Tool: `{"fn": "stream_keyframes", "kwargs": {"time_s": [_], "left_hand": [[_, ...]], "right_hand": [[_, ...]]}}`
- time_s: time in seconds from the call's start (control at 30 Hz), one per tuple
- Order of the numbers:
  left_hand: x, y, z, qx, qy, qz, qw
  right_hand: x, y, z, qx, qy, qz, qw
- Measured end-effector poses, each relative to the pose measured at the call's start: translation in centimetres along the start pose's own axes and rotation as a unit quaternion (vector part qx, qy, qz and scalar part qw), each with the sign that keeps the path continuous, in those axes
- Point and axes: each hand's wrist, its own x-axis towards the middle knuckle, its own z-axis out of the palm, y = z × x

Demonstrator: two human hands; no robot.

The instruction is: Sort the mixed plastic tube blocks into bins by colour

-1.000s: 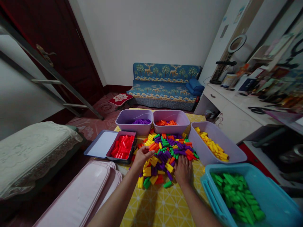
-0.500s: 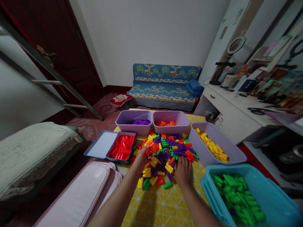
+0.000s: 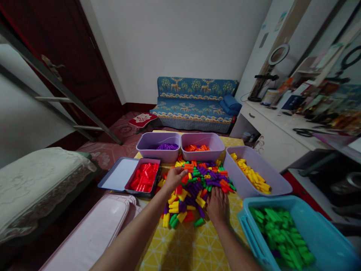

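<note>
A mixed heap of plastic building pieces (image 3: 194, 186) in yellow, purple, green, orange and red is spread over the yellow patterned tablecloth (image 3: 203, 244). Above the heap's left side is my left hand (image 3: 174, 177), thumb and fingers drawn together; whatever they may hold is too small to make out. My right hand (image 3: 217, 205) rests palm down at the heap's right edge, its fingers stretched out against the pieces. Left of the heap, red pieces (image 3: 145, 176) fill an open tin. Purple pieces (image 3: 167, 146) and orange pieces (image 3: 197, 148) lie in two bins behind it.
At the right stand a lilac bin (image 3: 278, 184) with yellow pieces and a turquoise bin (image 3: 324, 233) with green ones. Pale pink lids (image 3: 90, 233) are stacked at the near left. A blue covered sofa (image 3: 194, 103) stands beyond the table, a cluttered white desk (image 3: 282, 143) to the right.
My left hand has moved forward and slightly right over the heap, its fingers drawing together. My right hand stays at the right edge. The view has shifted slightly.
</note>
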Motion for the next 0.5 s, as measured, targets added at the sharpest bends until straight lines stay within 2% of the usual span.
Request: {"fn": "stream_keyframes", "kwargs": {"time_s": [0.13, 0.23, 0.37, 0.5], "left_hand": [[3.6, 3.4, 1.1, -0.05, 0.02, -0.025, 0.998], [6.3, 4.8, 1.8, -0.07, 0.048, -0.039, 0.996], [8.3, 5.2, 2.5, -0.078, 0.064, -0.061, 0.993], [8.7, 4.9, 2.8, -0.073, 0.071, -0.049, 0.994]], "right_hand": [[0.0, 0.2, 0.4, -0.006, -0.004, -0.003, 1.0], [-0.1, 0.4, 0.7, -0.011, -0.002, -0.002, 1.0], [0.0, 0.4, 0.8, -0.008, 0.001, -0.001, 1.0], [0.0, 0.3, 0.6, -0.004, 0.001, 0.003, 1.0]]}}
